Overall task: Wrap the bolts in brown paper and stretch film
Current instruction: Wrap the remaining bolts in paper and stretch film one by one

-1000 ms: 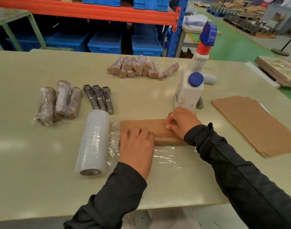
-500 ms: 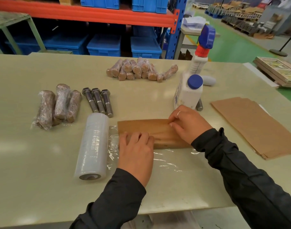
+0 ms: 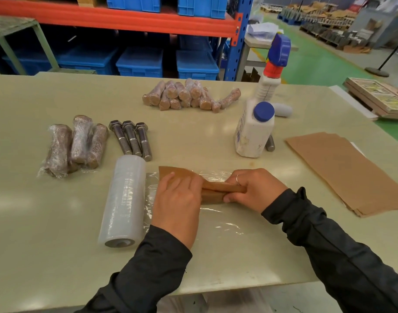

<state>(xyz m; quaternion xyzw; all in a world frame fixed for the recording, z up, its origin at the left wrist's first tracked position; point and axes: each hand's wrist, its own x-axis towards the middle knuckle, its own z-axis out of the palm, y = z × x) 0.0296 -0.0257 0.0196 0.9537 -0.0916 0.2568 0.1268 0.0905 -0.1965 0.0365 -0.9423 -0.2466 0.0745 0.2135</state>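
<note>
Paper roll (image 3: 213,192) now tighter, right end narrowed since earlier; right hand (image 3: 254,190) grips that end; left hand (image 3: 180,195) presses flat on roll, atop film sheet (image 3: 216,224); three bare bolts (image 3: 132,138) left; wrapped bundles (image 3: 76,145) done far left.

No text can be read anywhere. The white bottle (image 3: 252,132) with the blue cap on the bench carries a label on its left side (blue print, too small and blurred to make out). The flat printed boards (image 3: 378,98) at the far right show yellowish markings, also illegible. The spray bottle (image 3: 270,84) shows no legible writing.
</note>
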